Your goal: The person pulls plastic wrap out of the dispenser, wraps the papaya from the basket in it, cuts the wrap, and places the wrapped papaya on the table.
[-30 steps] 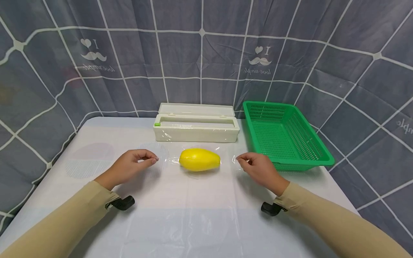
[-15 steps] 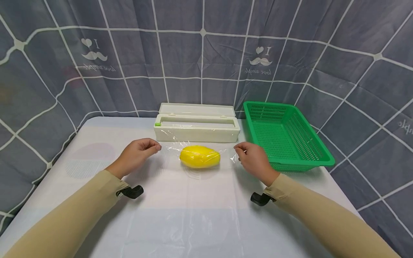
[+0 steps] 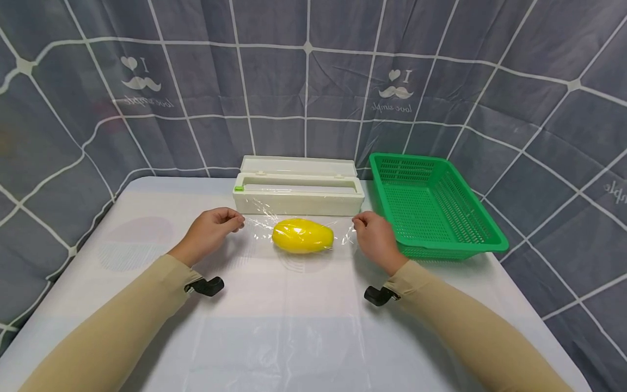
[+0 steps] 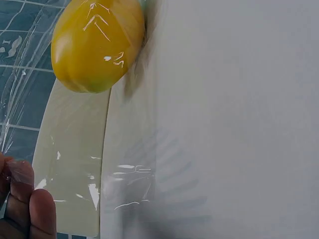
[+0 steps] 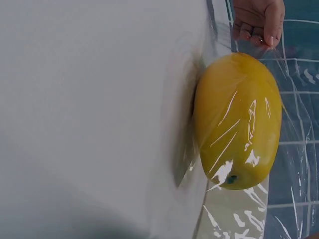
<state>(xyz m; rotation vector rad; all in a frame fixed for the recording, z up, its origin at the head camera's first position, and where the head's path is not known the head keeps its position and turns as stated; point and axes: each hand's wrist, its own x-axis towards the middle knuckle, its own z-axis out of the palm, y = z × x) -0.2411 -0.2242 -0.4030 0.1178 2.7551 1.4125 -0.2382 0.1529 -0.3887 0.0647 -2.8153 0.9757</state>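
Note:
A smooth yellow oblong fruit (image 3: pixel 302 236) lies lengthwise across the table, with shiny clear cling film (image 5: pixel 249 159) draped over it. Beyond the fruit's left end, my left hand (image 3: pixel 208 234) pinches a corner of the film between thumb and fingers. My right hand (image 3: pixel 377 239) pinches the film to the right of the fruit. Creases run from the fruit toward both hands. In the right wrist view a small dark stem mark shows at the near end of the fruit. Only the fingertips of the left hand appear in the left wrist view.
Behind the fruit stands a long white cling film dispenser (image 3: pixel 303 204) with its lid up. A green plastic basket (image 3: pixel 453 247) sits at the right, close to the right hand. A grey checked curtain (image 3: pixel 274 81) hangs around the back and sides of the white-covered table (image 3: pixel 294 326).
Both hands have moved forward, away from the body, and slightly closer together, bringing the film's near edge up over the fruit. The fruit has shifted slightly toward the dispenser.

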